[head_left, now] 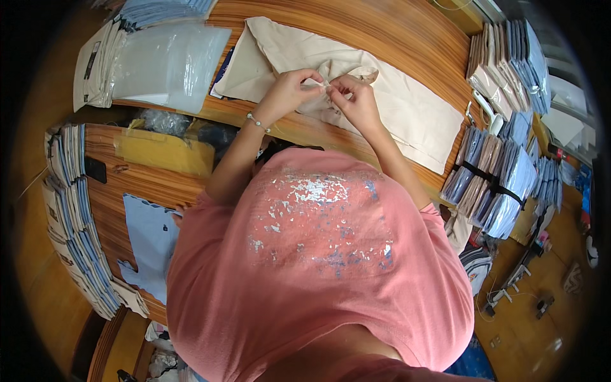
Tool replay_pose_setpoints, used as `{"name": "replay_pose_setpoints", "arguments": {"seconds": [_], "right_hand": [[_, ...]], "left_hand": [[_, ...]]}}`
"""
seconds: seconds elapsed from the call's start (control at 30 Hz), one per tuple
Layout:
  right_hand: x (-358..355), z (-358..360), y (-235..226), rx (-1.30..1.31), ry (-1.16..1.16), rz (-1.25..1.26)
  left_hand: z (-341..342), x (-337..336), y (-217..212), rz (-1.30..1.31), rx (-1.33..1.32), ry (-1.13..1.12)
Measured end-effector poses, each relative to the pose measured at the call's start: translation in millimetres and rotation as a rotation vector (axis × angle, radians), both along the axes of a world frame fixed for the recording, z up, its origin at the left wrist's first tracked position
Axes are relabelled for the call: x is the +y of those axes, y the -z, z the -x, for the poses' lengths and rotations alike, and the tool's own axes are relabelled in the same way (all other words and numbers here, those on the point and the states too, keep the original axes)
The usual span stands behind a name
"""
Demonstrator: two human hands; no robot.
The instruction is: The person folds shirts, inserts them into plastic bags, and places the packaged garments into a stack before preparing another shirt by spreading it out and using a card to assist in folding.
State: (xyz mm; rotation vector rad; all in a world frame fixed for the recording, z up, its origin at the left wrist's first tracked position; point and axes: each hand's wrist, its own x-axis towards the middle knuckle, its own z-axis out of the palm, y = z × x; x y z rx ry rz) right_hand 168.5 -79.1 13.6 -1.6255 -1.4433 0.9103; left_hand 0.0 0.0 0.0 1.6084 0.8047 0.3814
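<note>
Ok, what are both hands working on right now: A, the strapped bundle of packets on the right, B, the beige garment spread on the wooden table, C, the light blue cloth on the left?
B: the left hand and right hand both pinch the beige garment on the wooden table.

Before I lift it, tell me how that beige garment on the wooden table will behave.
The beige garment will likely be floppy: it lies flat with soft folds, and both the left hand and right hand bunch its edge easily. It probably weighs little, being thin cloth. It should drape and sag rather than hold its shape.
</note>
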Motion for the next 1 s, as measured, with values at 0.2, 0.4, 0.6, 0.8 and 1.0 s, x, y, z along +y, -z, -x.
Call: {"name": "replay_pose_setpoints", "arguments": {"seconds": [0.2,0.4,0.6,0.8,1.0], "right_hand": [[1.4,6.2,-1.6,-0.047,-0.002,-0.125],[1.0,7.7,-1.3,-0.211,0.048,-0.243],[2.8,5.9,2.3,-0.220,0.000,-0.271],[3.6,5.3,5.4,-0.011,0.056,-0.083],[2.6,5.6,11.1,0.173,0.091,0.083]], "left_hand": [[-1.0,-1.3,4.9,-0.045,0.042,-0.045],[-10.0,-0.9,26.4,0.220,-0.196,-0.169],[-8.0,2.4,26.7,0.300,-0.121,-0.115],[-2.8,8.6,30.6,0.105,-0.156,-0.051],[-4.0,7.7,13.3,0.228,-0.222,-0.041]]}}
